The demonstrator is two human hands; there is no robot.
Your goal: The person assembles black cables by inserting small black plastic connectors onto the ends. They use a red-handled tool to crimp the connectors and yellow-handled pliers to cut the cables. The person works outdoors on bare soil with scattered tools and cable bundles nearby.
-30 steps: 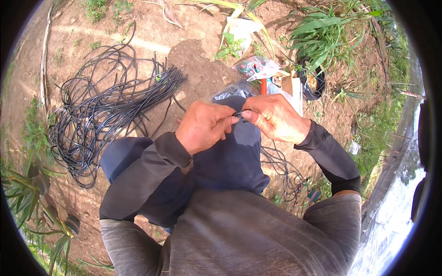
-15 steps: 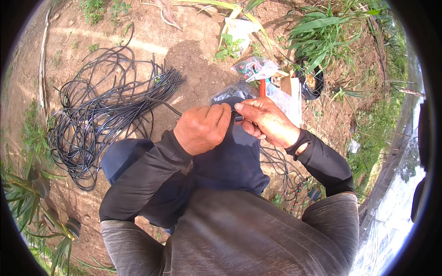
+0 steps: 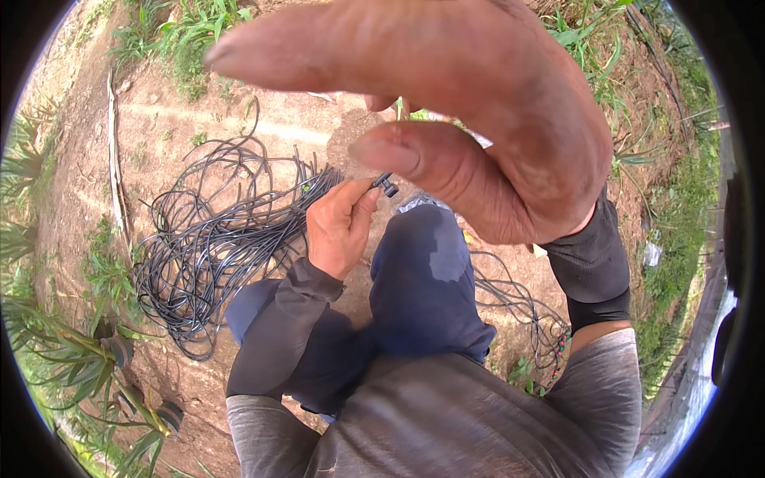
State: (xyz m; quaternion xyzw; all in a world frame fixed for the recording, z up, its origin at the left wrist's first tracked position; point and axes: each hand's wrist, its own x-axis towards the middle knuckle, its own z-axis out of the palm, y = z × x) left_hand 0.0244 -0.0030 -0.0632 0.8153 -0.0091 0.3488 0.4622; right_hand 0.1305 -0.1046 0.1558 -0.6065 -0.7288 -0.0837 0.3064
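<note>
Black tubing connector (image 3: 389, 188) pinched in left hand (image 3: 341, 227), jutting rightward from fingertips; long axis too small to tell. Down-left of right hand (image 3: 526, 119), raised high, thumb and forefinger apart.

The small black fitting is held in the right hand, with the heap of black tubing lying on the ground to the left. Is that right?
No: the head view shows the small black fitting in the left hand, not the right hand. The heap of black tubing does lie on the ground to the left.
</note>
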